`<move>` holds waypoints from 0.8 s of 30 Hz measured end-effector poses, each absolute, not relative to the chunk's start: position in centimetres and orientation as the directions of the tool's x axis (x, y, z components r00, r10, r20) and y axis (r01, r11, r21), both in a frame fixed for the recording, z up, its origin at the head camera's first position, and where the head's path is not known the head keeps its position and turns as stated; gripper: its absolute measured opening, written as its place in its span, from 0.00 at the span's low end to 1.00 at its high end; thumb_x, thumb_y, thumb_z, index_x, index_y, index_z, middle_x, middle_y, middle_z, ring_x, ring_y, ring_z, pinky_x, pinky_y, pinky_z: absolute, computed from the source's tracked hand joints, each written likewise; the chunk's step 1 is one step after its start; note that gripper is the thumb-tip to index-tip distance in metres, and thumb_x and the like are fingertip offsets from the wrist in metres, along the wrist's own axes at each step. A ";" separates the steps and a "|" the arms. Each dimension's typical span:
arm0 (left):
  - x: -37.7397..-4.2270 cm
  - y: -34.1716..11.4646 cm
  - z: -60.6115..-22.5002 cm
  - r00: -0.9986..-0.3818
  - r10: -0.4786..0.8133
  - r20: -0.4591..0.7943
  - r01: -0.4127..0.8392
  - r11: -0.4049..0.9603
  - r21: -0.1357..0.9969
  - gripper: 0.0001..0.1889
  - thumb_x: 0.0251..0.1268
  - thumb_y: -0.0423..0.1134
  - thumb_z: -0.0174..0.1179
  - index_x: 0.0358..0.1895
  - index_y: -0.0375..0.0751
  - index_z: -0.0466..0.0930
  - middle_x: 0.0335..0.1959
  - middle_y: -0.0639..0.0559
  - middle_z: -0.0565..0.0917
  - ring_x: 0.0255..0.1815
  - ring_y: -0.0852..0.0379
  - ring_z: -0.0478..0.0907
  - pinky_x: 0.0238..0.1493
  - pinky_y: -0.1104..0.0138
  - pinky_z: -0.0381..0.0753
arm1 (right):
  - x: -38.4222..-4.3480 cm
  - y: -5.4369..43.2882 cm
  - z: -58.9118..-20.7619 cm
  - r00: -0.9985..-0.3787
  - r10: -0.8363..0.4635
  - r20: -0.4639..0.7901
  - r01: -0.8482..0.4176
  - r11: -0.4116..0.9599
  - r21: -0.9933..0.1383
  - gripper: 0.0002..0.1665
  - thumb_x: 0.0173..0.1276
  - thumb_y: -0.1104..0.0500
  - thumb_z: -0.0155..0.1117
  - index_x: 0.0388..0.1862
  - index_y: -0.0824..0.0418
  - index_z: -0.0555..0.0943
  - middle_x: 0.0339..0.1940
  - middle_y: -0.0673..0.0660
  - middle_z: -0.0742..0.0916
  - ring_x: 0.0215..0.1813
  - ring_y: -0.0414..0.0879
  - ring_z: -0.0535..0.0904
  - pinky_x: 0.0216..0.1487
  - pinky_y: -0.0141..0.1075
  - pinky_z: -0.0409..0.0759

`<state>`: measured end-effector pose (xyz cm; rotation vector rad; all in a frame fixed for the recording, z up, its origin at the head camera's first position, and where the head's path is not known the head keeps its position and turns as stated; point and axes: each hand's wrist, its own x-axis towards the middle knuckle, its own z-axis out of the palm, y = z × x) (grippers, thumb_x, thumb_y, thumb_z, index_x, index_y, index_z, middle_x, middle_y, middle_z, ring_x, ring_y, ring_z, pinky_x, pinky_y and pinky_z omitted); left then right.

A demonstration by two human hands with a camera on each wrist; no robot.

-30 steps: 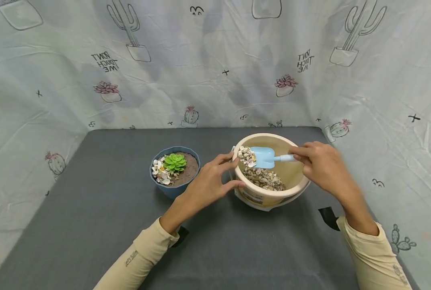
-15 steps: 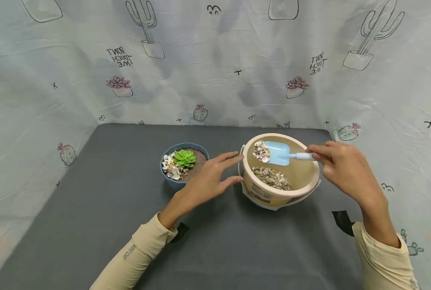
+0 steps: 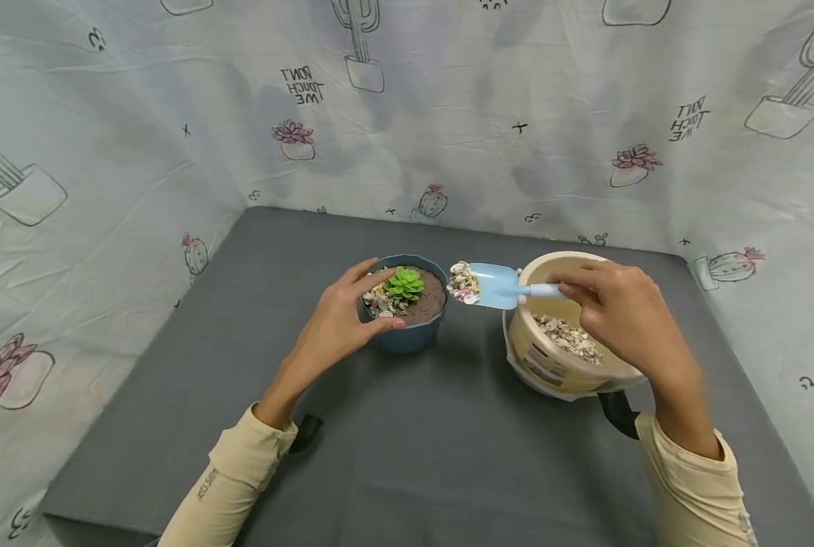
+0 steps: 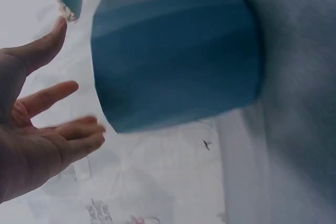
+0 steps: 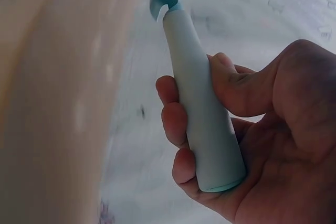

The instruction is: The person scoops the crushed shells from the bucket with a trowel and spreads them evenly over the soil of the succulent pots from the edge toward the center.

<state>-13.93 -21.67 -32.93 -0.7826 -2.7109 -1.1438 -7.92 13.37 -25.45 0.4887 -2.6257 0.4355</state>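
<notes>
My right hand [image 3: 619, 311] grips the pale handle [image 5: 202, 103] of a light blue hand trowel [image 3: 495, 286]. Small shells [image 3: 464, 284] are heaped at the trowel's tip, held level between the two containers, close to the pot's right rim. My left hand [image 3: 334, 319] reaches over the left side of a blue faceted pot [image 3: 410, 338], fingers spread. In the left wrist view its fingers stand just off the rim of the pot [image 4: 173, 61]. Inside the pot, a green succulent [image 3: 404, 284] sits in brown soil [image 3: 429, 302], with shells covering the left part, partly hidden by the hand.
A cream bucket [image 3: 550, 365] with shells [image 3: 571, 338] at its bottom stands on the grey table [image 3: 407, 456], under my right hand. Its handle hangs down around the side. A white cloth with cactus prints [image 3: 448, 114] encloses the back and sides.
My right hand has carried the loaded trowel leftward, out from over the bucket toward the pot. My left hand has left the bucket's rim and moved to the pot. The head view has turned left.
</notes>
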 end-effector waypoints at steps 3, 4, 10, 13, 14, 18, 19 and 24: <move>-14.3 -22.0 -33.2 -0.891 0.399 0.219 0.438 0.620 0.651 0.49 0.53 0.46 0.82 0.80 0.45 0.68 0.84 0.33 0.58 0.81 0.28 0.62 0.71 0.33 0.72 | -8.5 11.6 -25.6 -0.836 -0.289 0.467 -0.430 0.873 -0.229 0.13 0.66 0.71 0.71 0.42 0.56 0.92 0.32 0.51 0.89 0.28 0.41 0.69 0.30 0.33 0.65; -14.5 -22.0 -33.3 -0.896 0.399 0.194 0.422 0.630 0.652 0.52 0.52 0.47 0.82 0.81 0.45 0.65 0.84 0.32 0.56 0.82 0.27 0.61 0.71 0.32 0.72 | -8.7 10.9 -25.8 -0.832 -0.299 0.467 -0.439 0.869 -0.226 0.13 0.66 0.71 0.70 0.42 0.56 0.92 0.31 0.52 0.89 0.28 0.41 0.69 0.29 0.32 0.65; -15.7 -21.5 -34.1 -0.889 0.455 0.050 0.373 0.655 0.657 0.59 0.54 0.50 0.81 0.86 0.50 0.52 0.86 0.34 0.52 0.83 0.28 0.57 0.73 0.32 0.70 | -9.7 7.6 -26.9 -0.839 -0.332 0.430 -0.438 0.882 -0.175 0.11 0.68 0.70 0.68 0.43 0.58 0.91 0.30 0.56 0.88 0.30 0.48 0.76 0.30 0.36 0.70; -15.8 -21.6 -34.4 -0.890 0.454 0.029 0.357 0.659 0.662 0.59 0.55 0.52 0.81 0.87 0.52 0.50 0.87 0.37 0.52 0.84 0.29 0.58 0.73 0.33 0.70 | -10.0 6.4 -27.3 -0.827 -0.367 0.426 -0.444 0.891 -0.095 0.11 0.67 0.69 0.70 0.44 0.58 0.91 0.34 0.58 0.89 0.36 0.53 0.81 0.36 0.42 0.73; -15.7 -21.6 -34.5 -0.894 0.447 0.026 0.350 0.662 0.663 0.60 0.55 0.52 0.80 0.87 0.53 0.50 0.87 0.38 0.52 0.84 0.30 0.58 0.73 0.33 0.70 | -10.1 6.0 -27.4 -0.817 -0.383 0.432 -0.451 0.890 -0.063 0.12 0.66 0.70 0.71 0.44 0.58 0.91 0.34 0.59 0.89 0.38 0.55 0.82 0.38 0.43 0.74; -15.6 -22.0 -34.6 -0.900 0.434 0.032 0.346 0.668 0.659 0.60 0.56 0.54 0.80 0.87 0.52 0.48 0.87 0.39 0.51 0.84 0.30 0.58 0.73 0.34 0.71 | -10.4 4.7 -27.8 -0.744 -0.450 0.494 -0.493 0.869 0.048 0.14 0.62 0.71 0.73 0.45 0.60 0.92 0.36 0.60 0.89 0.42 0.56 0.82 0.42 0.44 0.73; -15.5 -22.1 -34.6 -0.900 0.434 0.032 0.345 0.667 0.661 0.61 0.56 0.54 0.80 0.87 0.53 0.47 0.87 0.40 0.51 0.84 0.31 0.58 0.73 0.34 0.71 | -10.5 4.5 -27.9 -0.718 -0.465 0.518 -0.505 0.860 0.072 0.14 0.62 0.72 0.73 0.45 0.61 0.92 0.36 0.60 0.89 0.42 0.56 0.82 0.42 0.44 0.73; -15.5 -22.5 -34.8 -0.901 0.434 0.009 0.324 0.659 0.679 0.61 0.58 0.55 0.78 0.88 0.55 0.43 0.88 0.43 0.48 0.86 0.34 0.55 0.75 0.35 0.69 | -10.8 3.6 -28.4 -0.566 -0.544 0.620 -0.556 0.807 0.201 0.17 0.59 0.78 0.66 0.44 0.64 0.90 0.37 0.62 0.88 0.42 0.58 0.82 0.46 0.47 0.78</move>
